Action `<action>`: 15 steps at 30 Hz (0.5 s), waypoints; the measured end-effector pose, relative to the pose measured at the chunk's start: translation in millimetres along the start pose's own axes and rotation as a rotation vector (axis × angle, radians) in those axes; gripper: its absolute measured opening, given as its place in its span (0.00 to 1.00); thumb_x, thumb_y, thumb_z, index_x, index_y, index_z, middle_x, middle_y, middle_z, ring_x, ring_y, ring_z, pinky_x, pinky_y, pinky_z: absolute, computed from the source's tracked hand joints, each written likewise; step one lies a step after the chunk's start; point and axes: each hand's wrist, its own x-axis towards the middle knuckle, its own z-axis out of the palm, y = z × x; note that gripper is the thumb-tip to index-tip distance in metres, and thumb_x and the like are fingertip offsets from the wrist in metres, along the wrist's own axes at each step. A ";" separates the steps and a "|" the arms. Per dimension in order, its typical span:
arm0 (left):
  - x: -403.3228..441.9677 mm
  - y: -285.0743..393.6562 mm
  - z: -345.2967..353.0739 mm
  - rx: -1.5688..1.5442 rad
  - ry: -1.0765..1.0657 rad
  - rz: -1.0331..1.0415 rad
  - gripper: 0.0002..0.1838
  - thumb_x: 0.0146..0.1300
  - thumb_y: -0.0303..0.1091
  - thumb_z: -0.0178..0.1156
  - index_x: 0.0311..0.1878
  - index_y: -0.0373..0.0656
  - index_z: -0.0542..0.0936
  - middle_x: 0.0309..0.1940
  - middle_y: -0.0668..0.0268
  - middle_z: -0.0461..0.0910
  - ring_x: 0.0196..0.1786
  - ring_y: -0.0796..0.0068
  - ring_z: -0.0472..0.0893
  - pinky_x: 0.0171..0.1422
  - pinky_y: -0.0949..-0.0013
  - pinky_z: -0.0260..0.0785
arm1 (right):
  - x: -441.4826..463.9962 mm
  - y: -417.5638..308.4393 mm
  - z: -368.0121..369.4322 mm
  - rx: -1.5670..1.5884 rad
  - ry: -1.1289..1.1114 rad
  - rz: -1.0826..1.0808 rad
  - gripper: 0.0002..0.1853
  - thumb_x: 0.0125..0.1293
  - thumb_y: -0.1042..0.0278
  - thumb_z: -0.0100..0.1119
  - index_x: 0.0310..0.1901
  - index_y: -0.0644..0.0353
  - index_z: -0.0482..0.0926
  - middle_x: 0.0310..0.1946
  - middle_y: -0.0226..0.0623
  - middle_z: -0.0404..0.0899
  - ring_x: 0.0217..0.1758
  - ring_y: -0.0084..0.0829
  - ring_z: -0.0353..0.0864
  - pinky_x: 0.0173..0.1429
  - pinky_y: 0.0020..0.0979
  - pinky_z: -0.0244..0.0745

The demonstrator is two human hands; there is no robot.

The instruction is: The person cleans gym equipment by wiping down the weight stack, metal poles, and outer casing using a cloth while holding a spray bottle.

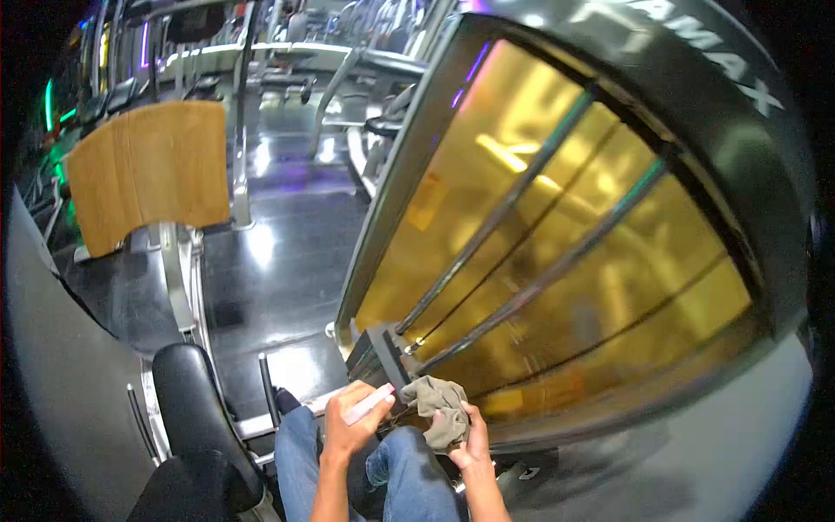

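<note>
My left hand [341, 428] is closed around a slim, pale pinkish-white object [370, 404], whose exact kind I cannot make out. A crumpled grey-green cloth [441, 407] is bunched in my right hand [474, 442], its fingers and thumb gripping the right side. Just beyond both hands is the dark weight stack [381, 355] of a gym machine, at the foot of two metal guide rods [522, 184]. The cloth lies close against the stack's near end; whether it touches is unclear. My knees in blue jeans [404, 470] are below the hands.
The machine's tall dark frame [739, 139] and yellow see-through panel [557, 252] rise on the right. A black padded seat [187, 391] and upright handle [268, 391] stand to the left. Farther off is a wooden-looking board [152, 170] on a post, with gym equipment behind.
</note>
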 end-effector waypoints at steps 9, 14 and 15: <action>-12.0 110.4 45.1 -0.026 -0.131 0.213 0.16 0.60 0.38 0.68 0.25 0.35 0.78 0.20 0.57 0.73 0.24 0.59 0.75 0.30 0.62 0.66 | -54.8 -11.4 -11.3 0.023 -0.092 -0.284 0.26 0.75 0.42 0.46 0.60 0.54 0.75 0.56 0.34 0.79 0.53 0.33 0.82 0.58 0.38 0.79; 6.8 160.1 70.6 -0.035 -0.182 0.441 0.15 0.62 0.38 0.67 0.26 0.36 0.78 0.20 0.57 0.72 0.24 0.55 0.74 0.30 0.60 0.65 | -71.5 -29.9 2.3 0.099 -0.145 -0.343 0.23 0.76 0.44 0.45 0.58 0.52 0.74 0.50 0.29 0.79 0.51 0.31 0.81 0.57 0.36 0.79; 12.7 168.9 75.5 -0.025 -0.189 0.499 0.15 0.62 0.38 0.67 0.27 0.36 0.78 0.20 0.57 0.72 0.24 0.54 0.74 0.30 0.59 0.65 | -77.4 -33.1 9.6 0.113 -0.149 -0.350 0.23 0.76 0.44 0.45 0.58 0.52 0.74 0.50 0.29 0.79 0.51 0.31 0.81 0.57 0.36 0.79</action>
